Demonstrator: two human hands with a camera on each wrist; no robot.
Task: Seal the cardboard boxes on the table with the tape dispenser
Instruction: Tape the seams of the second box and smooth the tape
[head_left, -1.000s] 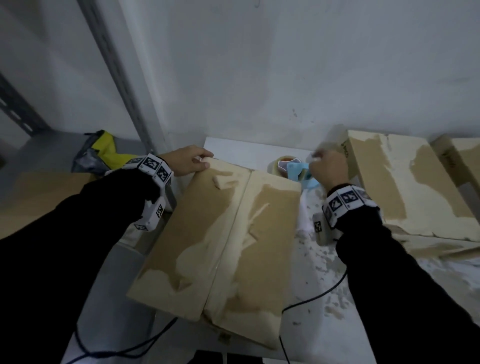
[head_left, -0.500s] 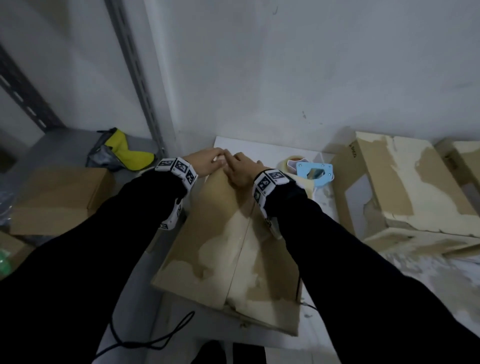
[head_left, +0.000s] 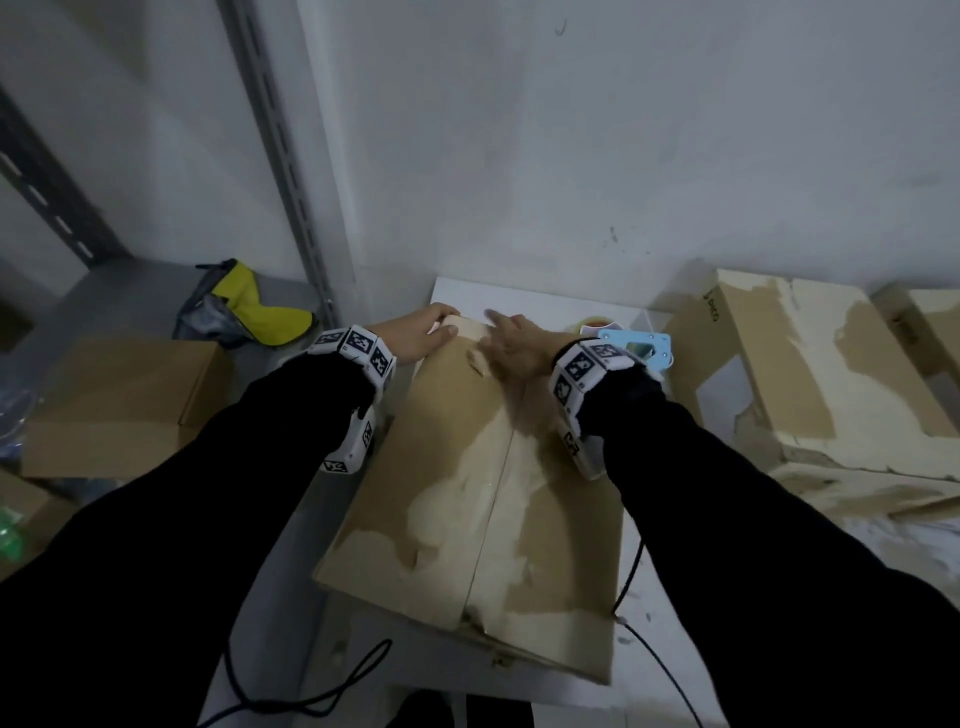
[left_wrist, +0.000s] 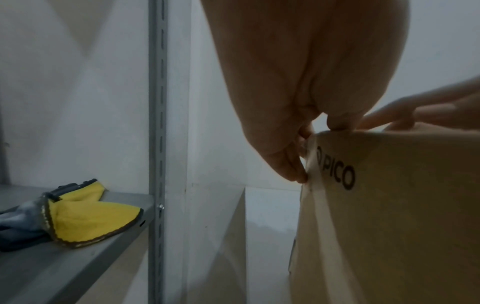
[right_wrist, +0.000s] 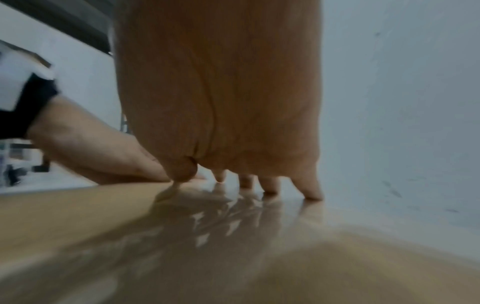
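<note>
head view: left hand (head_left: 415, 338) grip clamped on box (head_left: 483, 499) corner, right hand (head_left: 511, 348) flat.

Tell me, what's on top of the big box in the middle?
Both hands. The right hand lies on the cardboard box with fingertips touching its lid; the left hand holds the far corner. What is inside stays hidden by closed flaps.
</note>
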